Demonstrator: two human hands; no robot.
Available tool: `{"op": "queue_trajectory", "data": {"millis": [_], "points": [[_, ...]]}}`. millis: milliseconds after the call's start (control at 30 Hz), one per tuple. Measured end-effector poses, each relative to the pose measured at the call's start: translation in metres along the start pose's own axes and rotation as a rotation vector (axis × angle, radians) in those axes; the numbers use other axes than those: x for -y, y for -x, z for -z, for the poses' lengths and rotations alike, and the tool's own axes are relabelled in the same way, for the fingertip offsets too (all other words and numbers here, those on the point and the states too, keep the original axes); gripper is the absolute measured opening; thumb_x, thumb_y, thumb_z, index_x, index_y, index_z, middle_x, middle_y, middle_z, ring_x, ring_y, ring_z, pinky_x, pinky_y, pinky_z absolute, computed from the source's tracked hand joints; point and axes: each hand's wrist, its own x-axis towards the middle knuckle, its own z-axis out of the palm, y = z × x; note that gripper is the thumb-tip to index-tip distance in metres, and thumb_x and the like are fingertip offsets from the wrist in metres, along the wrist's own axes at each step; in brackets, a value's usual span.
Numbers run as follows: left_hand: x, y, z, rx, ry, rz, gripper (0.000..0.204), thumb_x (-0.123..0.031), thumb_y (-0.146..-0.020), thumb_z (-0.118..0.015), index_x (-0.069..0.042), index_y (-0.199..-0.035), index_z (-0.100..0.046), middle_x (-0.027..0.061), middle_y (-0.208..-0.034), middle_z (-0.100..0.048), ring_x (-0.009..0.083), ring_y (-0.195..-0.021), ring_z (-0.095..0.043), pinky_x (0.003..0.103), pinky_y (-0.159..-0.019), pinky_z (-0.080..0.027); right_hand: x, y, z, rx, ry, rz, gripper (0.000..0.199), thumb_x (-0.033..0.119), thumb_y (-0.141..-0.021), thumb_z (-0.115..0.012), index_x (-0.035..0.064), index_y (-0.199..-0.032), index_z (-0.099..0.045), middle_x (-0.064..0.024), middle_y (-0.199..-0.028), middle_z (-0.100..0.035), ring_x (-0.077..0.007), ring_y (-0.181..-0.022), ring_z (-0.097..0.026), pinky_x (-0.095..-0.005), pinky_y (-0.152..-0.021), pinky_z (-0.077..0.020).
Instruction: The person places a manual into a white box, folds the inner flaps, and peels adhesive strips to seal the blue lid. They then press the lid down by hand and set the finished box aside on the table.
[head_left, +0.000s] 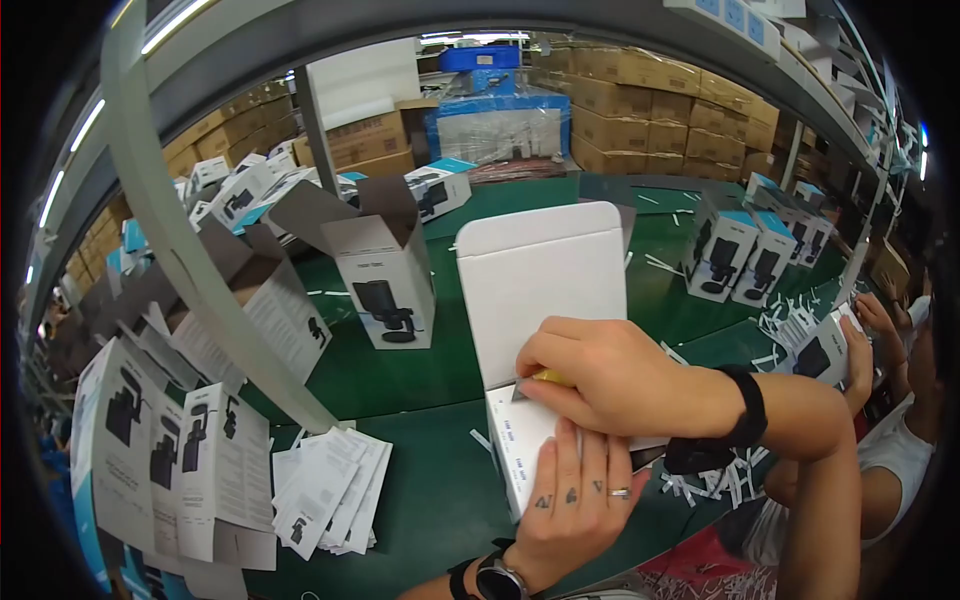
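Observation:
A white box point(540, 290) stands in front of me with its long lid flap raised at the back. My left hand point(580, 490) lies on its near part, fingers stretched flat against the surface. Pinched in my right hand point(620, 380) is a yellow utility knife point(555, 378), mostly hidden by the fingers. Its blade tip points down at the box edge, near the fold of the flap. My right wrist crosses above my left fingers and covers the box's right side.
Printed leaflets point(335, 490) lie in a pile at the left. An open carton point(385, 285) stands behind them, with more cartons point(130, 440) near the slanted post point(190, 230). Packed boxes point(720, 250) and paper strips point(790, 320) are at the right, beside another person's hands point(860, 340).

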Motion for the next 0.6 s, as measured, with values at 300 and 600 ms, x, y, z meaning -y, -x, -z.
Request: {"op": "queue_trajectory", "data": {"millis": [300, 600], "points": [[-0.011, -0.002, -0.004, -0.090, 0.053, 0.042, 0.047, -0.045, -0.094, -0.064, -0.004, -0.115, -0.073, 0.0137, -0.109, -0.073, 0.0320, -0.106, -0.070, 0.042, -0.098, -0.051, -0.002, -0.005, -0.008, 0.018, -0.092, -0.030, 0.013, 0.013, -0.086, -0.074, 0.0044, -0.091, -0.066, -0.0120, -0.089, -0.067, -0.0310, -0.079, -0.067, -0.0382, -0.069, -0.0539], [-0.009, 0.002, -0.008, -0.133, 0.093, 0.058, 0.044, -0.043, -0.093, -0.066, -0.003, -0.110, -0.073, 0.0123, -0.100, -0.072, 0.0289, -0.098, -0.071, 0.040, -0.094, -0.054, 0.020, -0.009, -0.009, 0.130, -0.182, 0.009, 0.016, 0.017, -0.084, -0.075, 0.0047, -0.092, -0.069, -0.0104, -0.086, -0.068, -0.0292, -0.077, -0.069, -0.0365, -0.067, -0.0535]]}}
